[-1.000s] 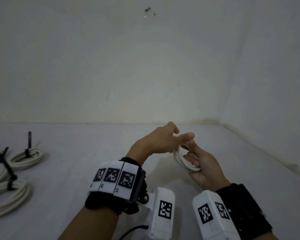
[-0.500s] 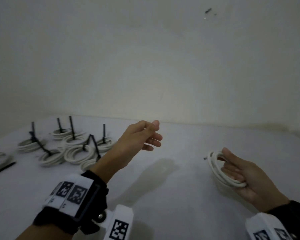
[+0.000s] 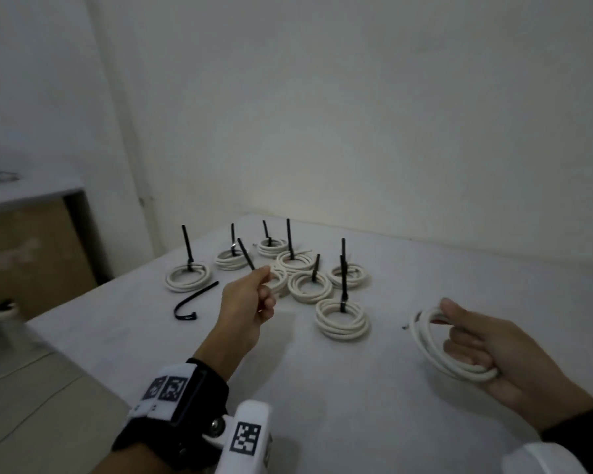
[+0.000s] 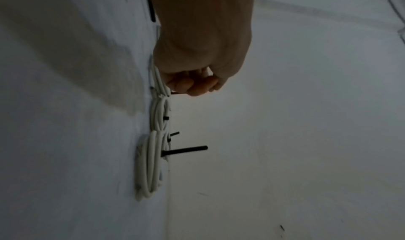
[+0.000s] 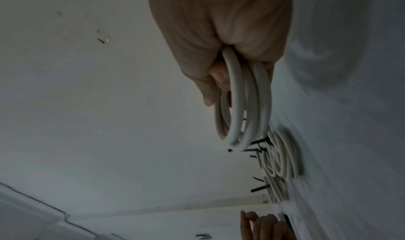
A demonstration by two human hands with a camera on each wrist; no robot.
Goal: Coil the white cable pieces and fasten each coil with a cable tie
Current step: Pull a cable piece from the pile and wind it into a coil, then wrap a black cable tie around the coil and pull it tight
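Observation:
My right hand grips an untied coil of white cable above the table's right side; in the right wrist view the coil hangs from the curled fingers, its cut end free. My left hand is raised over the group of tied coils and pinches a black cable tie that points up and to the left from the fingertips. In the left wrist view the fingers are curled, with a short dark tie end beside them.
Several tied white coils with upright black tie tails lie on the white table toward the back left. A loose bent black tie lies left of my left hand. The table's left edge drops to the floor; walls stand behind.
The view has swung left. My left hand left the coil, reached out to the tied coils and now pinches a black tie. My right hand keeps hold of the coil.

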